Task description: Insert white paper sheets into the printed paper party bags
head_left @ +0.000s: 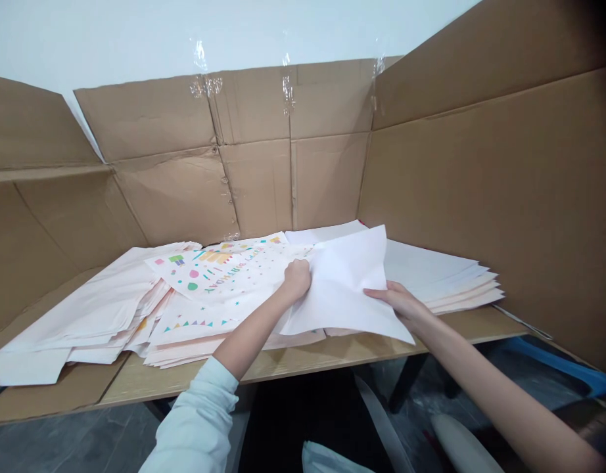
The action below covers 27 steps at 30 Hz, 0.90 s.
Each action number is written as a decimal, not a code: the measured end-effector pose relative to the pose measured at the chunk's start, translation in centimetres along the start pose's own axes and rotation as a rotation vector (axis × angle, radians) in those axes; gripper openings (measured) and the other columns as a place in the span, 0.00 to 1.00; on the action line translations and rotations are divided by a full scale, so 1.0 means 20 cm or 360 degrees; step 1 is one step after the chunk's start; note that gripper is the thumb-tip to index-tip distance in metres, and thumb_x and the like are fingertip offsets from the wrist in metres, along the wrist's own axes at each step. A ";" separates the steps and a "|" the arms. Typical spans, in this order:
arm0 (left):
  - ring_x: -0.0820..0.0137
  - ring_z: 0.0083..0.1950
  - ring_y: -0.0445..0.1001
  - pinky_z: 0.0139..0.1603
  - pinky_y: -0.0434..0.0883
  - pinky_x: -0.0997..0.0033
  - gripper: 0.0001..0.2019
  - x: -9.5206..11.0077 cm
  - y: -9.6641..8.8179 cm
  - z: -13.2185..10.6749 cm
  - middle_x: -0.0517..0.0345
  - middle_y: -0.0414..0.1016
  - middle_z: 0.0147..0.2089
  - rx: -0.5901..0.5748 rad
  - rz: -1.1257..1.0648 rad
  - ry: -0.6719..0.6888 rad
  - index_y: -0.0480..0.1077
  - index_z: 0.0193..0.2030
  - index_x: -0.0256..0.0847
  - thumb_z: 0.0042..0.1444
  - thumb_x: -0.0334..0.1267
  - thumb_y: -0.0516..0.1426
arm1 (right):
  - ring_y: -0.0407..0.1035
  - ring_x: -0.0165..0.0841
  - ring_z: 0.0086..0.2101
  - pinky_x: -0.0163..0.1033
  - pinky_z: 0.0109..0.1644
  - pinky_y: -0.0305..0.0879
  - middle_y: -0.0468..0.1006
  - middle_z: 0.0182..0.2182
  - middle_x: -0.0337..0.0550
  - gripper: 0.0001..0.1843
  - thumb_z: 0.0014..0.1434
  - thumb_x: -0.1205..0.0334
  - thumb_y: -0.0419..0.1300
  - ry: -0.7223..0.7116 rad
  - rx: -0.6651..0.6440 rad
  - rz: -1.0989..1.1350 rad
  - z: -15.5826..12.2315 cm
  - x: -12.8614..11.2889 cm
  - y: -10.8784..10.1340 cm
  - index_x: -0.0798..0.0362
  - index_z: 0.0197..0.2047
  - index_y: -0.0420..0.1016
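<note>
The plain white, thin paper sheet (342, 302) was held between the two hands, over the near side of the light wooden table (342, 353). The left hand (298, 279) was clenched on its left edge; the right hand (401, 300) pinched its right side, thumb uppermost. Neither hand was nearer; its long axis could not be determined. The sheet appeared bowed and unprinted, its far right corner raised, beside a white paper sheet with multicoloured birthday print (219, 269) to the left.

Bright; glare on tape (287, 89); top-right corner dark.
</note>
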<state>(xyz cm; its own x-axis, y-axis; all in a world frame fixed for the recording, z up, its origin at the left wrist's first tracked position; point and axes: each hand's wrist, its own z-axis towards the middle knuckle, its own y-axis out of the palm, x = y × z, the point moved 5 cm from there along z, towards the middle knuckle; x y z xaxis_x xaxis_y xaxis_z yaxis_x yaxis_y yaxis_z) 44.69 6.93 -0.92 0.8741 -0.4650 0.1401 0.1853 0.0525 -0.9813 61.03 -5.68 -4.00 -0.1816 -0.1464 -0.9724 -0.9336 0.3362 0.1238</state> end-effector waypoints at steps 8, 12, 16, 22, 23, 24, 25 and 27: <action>0.61 0.45 0.69 0.39 0.66 0.70 0.15 -0.16 0.00 0.04 0.40 0.69 0.42 -0.0066 0.0014 -0.0063 0.68 0.44 0.31 0.53 0.30 0.46 | 0.71 0.34 0.33 0.34 0.36 0.68 0.74 0.38 0.50 0.17 0.41 0.76 0.61 0.0209 -0.0030 0.0075 0.03 0.04 -0.09 0.60 0.38 0.69; 0.62 0.44 0.69 0.39 0.66 0.71 0.15 -0.09 0.01 0.03 0.41 0.69 0.42 -0.0040 -0.0017 0.0034 0.68 0.44 0.31 0.53 0.32 0.46 | 0.71 0.37 0.33 0.40 0.39 0.68 0.74 0.38 0.53 0.17 0.43 0.71 0.61 0.0435 -0.0206 0.0188 -0.01 0.07 -0.03 0.59 0.40 0.69; 0.60 0.43 0.70 0.37 0.66 0.69 0.15 0.00 -0.03 0.00 0.40 0.69 0.42 -0.0033 -0.0066 0.0055 0.69 0.42 0.30 0.49 0.31 0.48 | 0.71 0.38 0.33 0.41 0.39 0.67 0.73 0.40 0.55 0.27 0.41 0.73 0.62 0.0368 -0.0121 0.0193 -0.06 0.00 -0.07 0.59 0.48 0.66; 0.65 0.39 0.71 0.36 0.66 0.73 0.15 0.19 -0.09 -0.03 0.43 0.71 0.38 0.0024 -0.0268 0.0189 0.71 0.38 0.31 0.50 0.33 0.47 | 0.71 0.44 0.31 0.47 0.38 0.65 0.72 0.39 0.58 0.34 0.42 0.72 0.61 0.0366 0.0182 -0.0032 -0.16 -0.17 -0.38 0.55 0.54 0.61; 0.64 0.39 0.71 0.36 0.67 0.73 0.15 0.22 -0.09 -0.04 0.43 0.71 0.38 0.0044 -0.0274 0.0213 0.71 0.38 0.31 0.50 0.33 0.47 | 0.71 0.43 0.30 0.46 0.38 0.65 0.73 0.38 0.58 0.33 0.43 0.71 0.61 0.0378 0.0237 -0.0072 -0.17 -0.18 -0.43 0.56 0.54 0.61; 0.64 0.40 0.71 0.37 0.67 0.72 0.14 0.26 -0.10 -0.05 0.43 0.71 0.38 0.0060 -0.0264 0.0230 0.71 0.38 0.31 0.50 0.33 0.47 | 0.71 0.42 0.30 0.45 0.38 0.65 0.74 0.36 0.59 0.32 0.44 0.71 0.60 0.0388 0.0289 -0.0109 -0.18 -0.19 -0.47 0.57 0.54 0.62; 0.63 0.40 0.70 0.37 0.67 0.71 0.14 0.29 -0.10 -0.05 0.43 0.71 0.39 0.0071 -0.0241 0.0240 0.71 0.38 0.31 0.50 0.33 0.47 | 0.71 0.42 0.29 0.44 0.38 0.65 0.74 0.34 0.59 0.31 0.44 0.71 0.60 0.0391 0.0319 -0.0132 -0.19 -0.19 -0.49 0.58 0.54 0.62; 0.61 0.42 0.70 0.38 0.67 0.69 0.15 0.36 -0.09 -0.06 0.43 0.70 0.40 0.0061 -0.0178 0.0280 0.70 0.40 0.31 0.49 0.30 0.47 | 0.71 0.42 0.29 0.43 0.38 0.66 0.74 0.34 0.60 0.31 0.44 0.71 0.60 0.0376 0.0325 -0.0157 -0.18 -0.16 -0.48 0.59 0.54 0.62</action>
<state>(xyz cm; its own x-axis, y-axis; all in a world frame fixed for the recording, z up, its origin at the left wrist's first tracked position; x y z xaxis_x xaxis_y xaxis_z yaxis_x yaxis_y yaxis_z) 50.07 2.55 1.66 0.7560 -0.6166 0.2197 0.2969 0.0238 -0.9546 69.54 -11.85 -1.31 -0.1825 -0.3914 -0.9019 -0.8733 0.4860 -0.0342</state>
